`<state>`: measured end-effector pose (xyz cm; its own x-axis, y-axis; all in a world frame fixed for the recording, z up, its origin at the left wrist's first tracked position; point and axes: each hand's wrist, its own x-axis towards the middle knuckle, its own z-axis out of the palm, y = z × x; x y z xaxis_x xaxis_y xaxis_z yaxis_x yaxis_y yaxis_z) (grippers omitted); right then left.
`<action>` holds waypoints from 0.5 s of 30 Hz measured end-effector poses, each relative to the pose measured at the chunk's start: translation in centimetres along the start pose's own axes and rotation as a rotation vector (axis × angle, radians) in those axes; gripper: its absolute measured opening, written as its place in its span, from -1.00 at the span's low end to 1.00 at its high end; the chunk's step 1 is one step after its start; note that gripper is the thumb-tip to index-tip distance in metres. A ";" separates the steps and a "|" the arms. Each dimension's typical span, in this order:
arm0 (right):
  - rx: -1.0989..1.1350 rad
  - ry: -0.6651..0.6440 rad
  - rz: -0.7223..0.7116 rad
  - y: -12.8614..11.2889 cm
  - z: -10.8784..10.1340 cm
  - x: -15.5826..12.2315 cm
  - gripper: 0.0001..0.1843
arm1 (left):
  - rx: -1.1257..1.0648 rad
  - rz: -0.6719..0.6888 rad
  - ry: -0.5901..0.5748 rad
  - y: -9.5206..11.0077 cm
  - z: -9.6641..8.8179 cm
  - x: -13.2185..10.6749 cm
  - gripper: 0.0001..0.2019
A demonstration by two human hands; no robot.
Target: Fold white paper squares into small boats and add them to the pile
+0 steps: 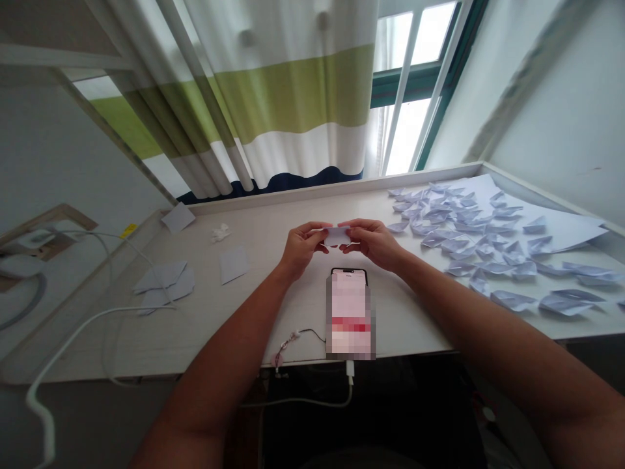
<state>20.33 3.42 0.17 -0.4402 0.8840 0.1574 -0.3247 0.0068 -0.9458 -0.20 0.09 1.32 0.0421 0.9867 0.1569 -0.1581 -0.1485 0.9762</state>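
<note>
Between my two hands a small folded piece of white paper [337, 236] is held up above the desk. My left hand [303, 247] pinches its left end with thumb and fingers. At the right end, my right hand [375, 242] grips it the same way. Just below the hands lies a phone [348, 303] with a lit, partly blurred screen. Many folded paper boats [469, 221] spread over the right side of the desk, some close to my right forearm. To the left of my left hand is a flat white paper square [234, 264].
More loose paper sheets [166, 281] and a crumpled scrap [221, 232] lie on the left of the white desk [273, 326]. A charging cable [350, 374] runs from the phone over the front edge. Another white cable [88, 326] crosses the left side. Large sheets [566, 225] lie under the boats.
</note>
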 end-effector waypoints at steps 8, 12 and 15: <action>0.015 0.021 0.016 -0.3 0.1 -0.1 -0.72 | 0.060 0.040 -0.036 0.1 0.2 -0.3 -0.74; -0.043 0.006 0.018 0.2 -0.2 0.1 -0.52 | 0.123 0.086 -0.053 -0.1 -0.1 -0.1 -0.70; -0.101 -0.003 0.043 0.6 -0.5 0.2 -0.42 | 0.171 0.095 -0.067 0.0 -0.4 0.0 -0.59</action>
<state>20.45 3.85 -0.49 -0.4548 0.8829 0.1165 -0.2189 0.0160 -0.9756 -0.62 0.16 1.22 0.1012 0.9621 0.2534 0.0053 -0.2552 0.9669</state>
